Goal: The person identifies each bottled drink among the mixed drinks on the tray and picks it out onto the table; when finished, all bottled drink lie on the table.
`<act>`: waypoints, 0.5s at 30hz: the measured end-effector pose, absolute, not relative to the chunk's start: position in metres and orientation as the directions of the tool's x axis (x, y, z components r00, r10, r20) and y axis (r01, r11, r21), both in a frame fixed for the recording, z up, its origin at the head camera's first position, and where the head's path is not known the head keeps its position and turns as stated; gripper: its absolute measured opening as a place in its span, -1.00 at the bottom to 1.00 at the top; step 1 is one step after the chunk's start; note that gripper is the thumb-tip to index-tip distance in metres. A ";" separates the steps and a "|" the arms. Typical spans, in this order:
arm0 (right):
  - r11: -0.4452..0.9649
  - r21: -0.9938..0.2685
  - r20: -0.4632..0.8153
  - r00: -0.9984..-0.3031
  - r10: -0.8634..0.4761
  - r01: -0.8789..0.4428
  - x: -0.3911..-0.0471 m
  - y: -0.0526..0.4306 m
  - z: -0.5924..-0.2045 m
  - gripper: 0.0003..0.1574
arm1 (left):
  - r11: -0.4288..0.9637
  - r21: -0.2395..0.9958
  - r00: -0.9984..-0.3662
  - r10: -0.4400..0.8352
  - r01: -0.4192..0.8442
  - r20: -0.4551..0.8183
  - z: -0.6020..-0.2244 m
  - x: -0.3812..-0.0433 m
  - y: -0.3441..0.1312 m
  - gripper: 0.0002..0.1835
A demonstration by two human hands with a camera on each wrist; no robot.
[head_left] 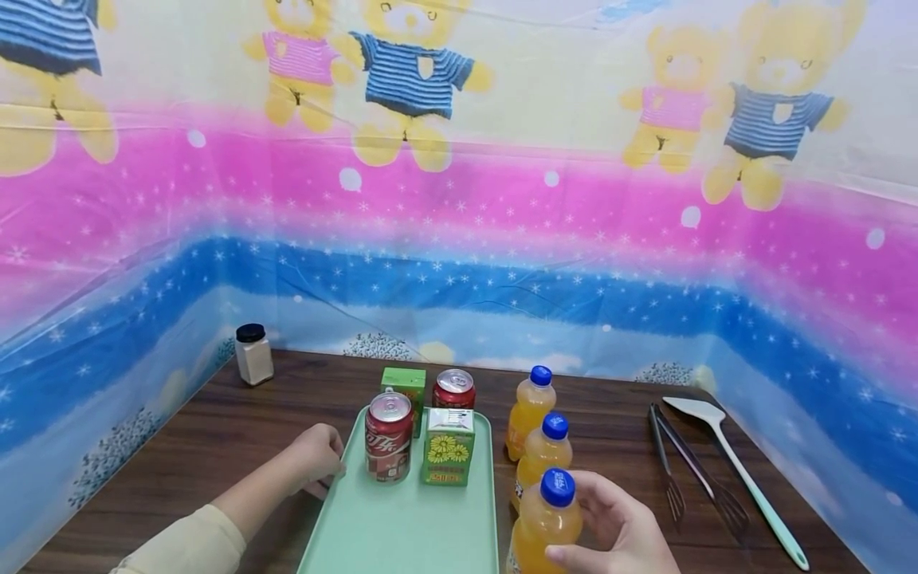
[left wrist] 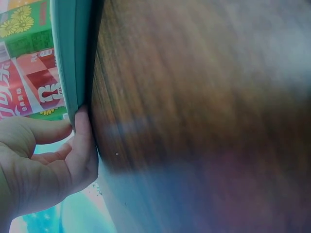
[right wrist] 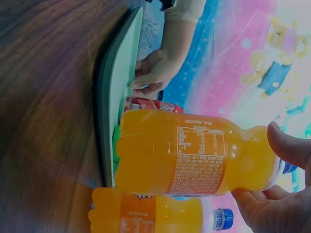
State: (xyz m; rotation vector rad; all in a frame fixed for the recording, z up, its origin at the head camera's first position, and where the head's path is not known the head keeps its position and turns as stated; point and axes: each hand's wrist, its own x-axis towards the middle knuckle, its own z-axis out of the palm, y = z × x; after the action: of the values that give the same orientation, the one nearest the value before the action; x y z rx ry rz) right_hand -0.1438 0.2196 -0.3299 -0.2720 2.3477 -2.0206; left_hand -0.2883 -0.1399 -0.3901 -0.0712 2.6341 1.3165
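My left hand (head_left: 315, 462) pinches the left rim of a light green tray (head_left: 402, 534); in the left wrist view, thumb and fingers (left wrist: 83, 136) meet at the rim. A red cola can (head_left: 390, 446) and a green drink carton (head_left: 448, 454) with yellow flowers stand on the tray. Behind them, at its far end, are another red can (head_left: 454, 388) and green carton (head_left: 404, 383), partly hidden. Right of the tray, my right hand (head_left: 620, 526) grips the nearest orange drink bottle (right wrist: 170, 153) around its upper part. Two similar bottles, a middle one (head_left: 543, 454) and a far one (head_left: 529, 406), stand behind it.
A white jar with a black lid (head_left: 254, 356) stands at the back left of the dark wooden table (head_left: 179, 446). Dark tongs (head_left: 692, 462) and a white spatula with a pale green handle (head_left: 753, 486) lie at the right. A bear-print curtain (head_left: 488, 279) surrounds the table.
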 end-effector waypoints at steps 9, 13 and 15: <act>0.131 -0.989 0.056 -0.991 -0.121 -0.071 -0.146 0.227 -0.343 -0.17 | 0.606 0.785 -0.980 0.046 -0.129 -0.196 -0.390 -0.288 -0.140 -0.86; 0.132 -0.990 0.045 -0.993 -0.111 -0.060 -0.147 0.229 -0.350 -0.15 | 0.603 0.787 -0.980 0.044 -0.127 -0.192 -0.391 -0.288 -0.140 -0.86; 0.126 -0.991 0.040 -0.993 -0.114 -0.054 -0.147 0.230 -0.352 -0.16 | 0.605 0.786 -0.981 0.042 -0.126 -0.189 -0.390 -0.288 -0.140 -0.86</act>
State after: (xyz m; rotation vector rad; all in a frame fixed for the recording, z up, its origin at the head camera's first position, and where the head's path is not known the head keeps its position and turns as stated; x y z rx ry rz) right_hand -0.1475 0.2297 -0.3521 -0.1739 2.3224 -2.0399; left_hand -0.2879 -0.1396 -0.3904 -0.0698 2.6417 1.3159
